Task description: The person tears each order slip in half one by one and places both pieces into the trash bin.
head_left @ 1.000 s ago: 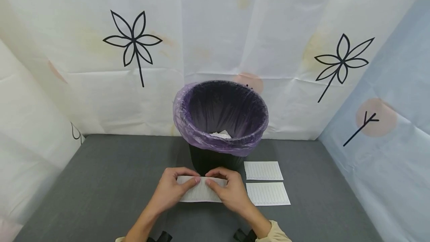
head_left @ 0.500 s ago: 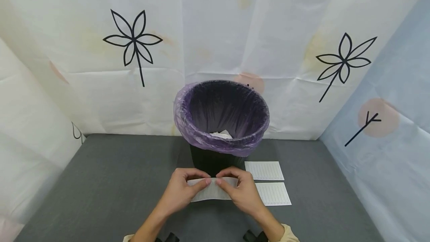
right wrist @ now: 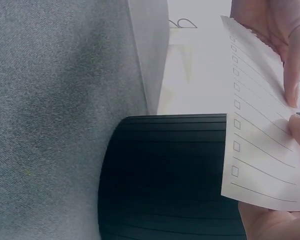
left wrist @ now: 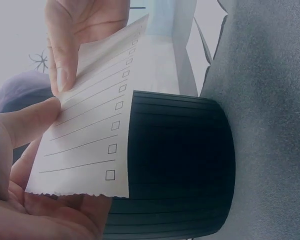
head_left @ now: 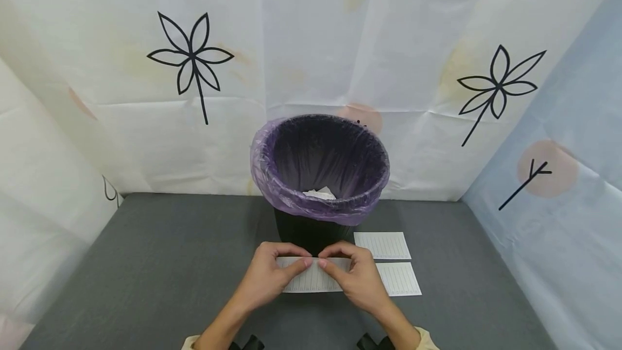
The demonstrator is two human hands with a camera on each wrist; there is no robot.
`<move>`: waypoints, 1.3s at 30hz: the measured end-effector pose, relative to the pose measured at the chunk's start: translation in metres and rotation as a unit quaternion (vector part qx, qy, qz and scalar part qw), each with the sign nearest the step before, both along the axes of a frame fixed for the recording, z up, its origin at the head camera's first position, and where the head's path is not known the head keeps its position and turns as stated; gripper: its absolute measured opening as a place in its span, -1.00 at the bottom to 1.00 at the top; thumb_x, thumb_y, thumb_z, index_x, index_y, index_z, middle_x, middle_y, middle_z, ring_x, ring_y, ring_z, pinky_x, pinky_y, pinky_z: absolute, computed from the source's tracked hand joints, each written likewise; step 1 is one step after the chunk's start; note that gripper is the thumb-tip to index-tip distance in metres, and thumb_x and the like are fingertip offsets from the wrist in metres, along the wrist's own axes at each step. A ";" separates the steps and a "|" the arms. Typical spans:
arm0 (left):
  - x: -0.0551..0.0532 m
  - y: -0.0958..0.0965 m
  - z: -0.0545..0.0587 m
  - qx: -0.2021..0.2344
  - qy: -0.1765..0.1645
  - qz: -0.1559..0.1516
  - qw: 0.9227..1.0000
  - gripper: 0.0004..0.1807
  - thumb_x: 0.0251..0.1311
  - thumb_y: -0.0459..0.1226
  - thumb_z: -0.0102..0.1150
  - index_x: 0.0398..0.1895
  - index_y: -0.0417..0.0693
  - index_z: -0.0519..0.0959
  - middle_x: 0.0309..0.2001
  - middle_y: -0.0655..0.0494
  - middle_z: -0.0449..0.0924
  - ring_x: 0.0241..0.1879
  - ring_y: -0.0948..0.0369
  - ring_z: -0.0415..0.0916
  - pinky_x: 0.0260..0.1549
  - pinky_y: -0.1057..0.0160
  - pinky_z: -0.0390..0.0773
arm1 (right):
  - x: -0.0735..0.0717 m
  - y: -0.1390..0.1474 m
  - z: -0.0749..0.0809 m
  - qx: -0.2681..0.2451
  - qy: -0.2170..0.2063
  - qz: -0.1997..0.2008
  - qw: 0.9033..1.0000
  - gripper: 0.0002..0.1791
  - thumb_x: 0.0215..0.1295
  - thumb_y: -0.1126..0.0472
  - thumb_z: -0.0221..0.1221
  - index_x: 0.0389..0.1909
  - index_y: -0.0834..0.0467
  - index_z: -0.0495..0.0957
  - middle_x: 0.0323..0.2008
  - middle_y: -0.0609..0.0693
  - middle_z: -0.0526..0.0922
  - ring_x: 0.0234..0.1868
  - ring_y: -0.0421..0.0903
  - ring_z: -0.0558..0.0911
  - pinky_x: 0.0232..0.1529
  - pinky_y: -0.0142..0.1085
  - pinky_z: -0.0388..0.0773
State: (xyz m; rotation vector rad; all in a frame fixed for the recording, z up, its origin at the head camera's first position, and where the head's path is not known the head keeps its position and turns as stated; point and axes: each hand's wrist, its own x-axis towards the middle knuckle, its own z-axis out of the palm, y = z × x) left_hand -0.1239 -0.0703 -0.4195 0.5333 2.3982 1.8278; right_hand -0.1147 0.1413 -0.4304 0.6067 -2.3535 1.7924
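Note:
A lined paper sheet (head_left: 313, 280) with a row of small checkbox squares is held up in front of the bin by both hands. My left hand (head_left: 272, 274) pinches its upper edge between thumb and fingers. Close beside it, my right hand (head_left: 357, 277) pinches the same edge, the two thumb tips almost meeting at the middle. In the left wrist view the paper (left wrist: 90, 115) has a ragged short edge by the left palm. The right wrist view shows the sheet (right wrist: 260, 125) slightly bowed, its far short end ragged.
A black bin (head_left: 311, 228) with a purple liner (head_left: 272, 177) stands just beyond the hands. White paper scraps (head_left: 320, 193) lie inside it. Two similar lined sheets, a back one (head_left: 382, 246) and a front one (head_left: 400, 280), lie on the grey table (head_left: 146, 274) to the right.
Both hands have shifted to the right with the paper between them, and now partly cover the front sheet on the table. The thumbs have come closer together.

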 end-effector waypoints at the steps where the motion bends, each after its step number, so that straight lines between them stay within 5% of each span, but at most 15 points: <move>1: 0.000 0.001 0.000 0.001 0.000 -0.001 1.000 -0.95 0.25 -0.21 0.40 -0.30 0.05 0.79 -0.29 0.26 0.75 -0.22 0.21 0.65 -0.19 0.26 0.59 | 0.000 0.000 0.000 0.000 -0.001 0.001 1.000 -0.94 0.31 0.30 0.35 -0.22 0.15 0.72 -0.25 -0.05 0.75 -0.13 -0.11 0.66 0.00 -0.20 0.54; 17: 0.006 0.006 0.004 0.015 0.056 -0.013 0.998 -0.93 0.26 -0.18 0.40 -0.28 0.05 0.79 -0.28 0.32 0.75 -0.20 0.24 0.68 -0.13 0.23 0.62 | 0.002 0.006 0.006 -0.008 -0.040 0.025 0.999 -0.93 0.30 0.27 0.36 -0.23 0.15 0.76 -0.26 -0.07 0.78 -0.16 -0.09 0.70 -0.06 -0.25 0.59; 29: 0.006 0.005 0.004 0.001 0.061 -0.019 0.998 -0.92 0.27 -0.18 0.39 -0.29 0.06 0.80 -0.30 0.33 0.75 -0.22 0.26 0.67 -0.17 0.24 0.62 | 0.004 0.006 0.006 -0.007 -0.021 0.020 1.000 -0.94 0.31 0.28 0.35 -0.26 0.14 0.77 -0.29 -0.06 0.77 -0.20 -0.08 0.71 -0.10 -0.24 0.59; 39: 0.004 0.005 0.010 0.005 0.006 -0.019 1.000 -0.91 0.26 -0.19 0.40 -0.32 0.02 0.80 -0.36 0.22 0.74 -0.40 0.22 0.63 -0.41 0.26 0.62 | 0.008 0.000 0.007 -0.027 0.069 0.005 0.997 -0.83 0.21 0.48 0.35 -0.28 0.16 0.76 -0.33 -0.07 0.75 -0.27 -0.08 0.69 -0.19 -0.29 0.59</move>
